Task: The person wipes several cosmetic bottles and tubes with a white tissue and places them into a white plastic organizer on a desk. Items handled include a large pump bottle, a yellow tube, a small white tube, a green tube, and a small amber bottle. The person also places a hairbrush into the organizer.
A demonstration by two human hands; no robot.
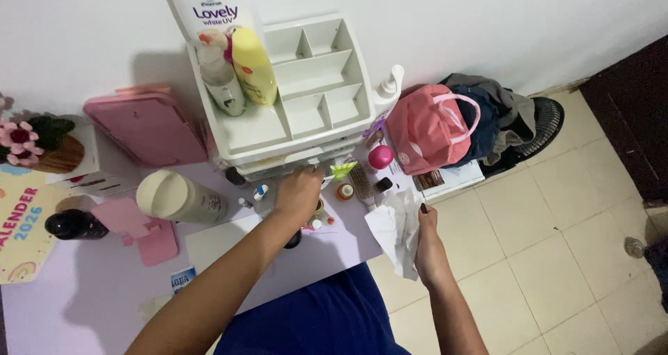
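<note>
Now | white organizer [316, 129]: two bottles [236, 73] | right hand [428, 247]: white bag [393, 230]

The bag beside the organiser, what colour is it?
Pink bag, with lighter pink handles; the head view shows it clearly.

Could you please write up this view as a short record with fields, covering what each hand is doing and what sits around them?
Setting: lilac table against a white wall, tiled floor to the right
Left hand: reaching among small items in front of the white organiser; grip cannot be told
Right hand: holding a white plastic bag at the table edge
In organiser: yellow bottle, clear spray bottle
Near hands: hairbrush, pink round item
Left side: cream-lidded jar lying on its side, pink case
Right of table: pink bag
</note>
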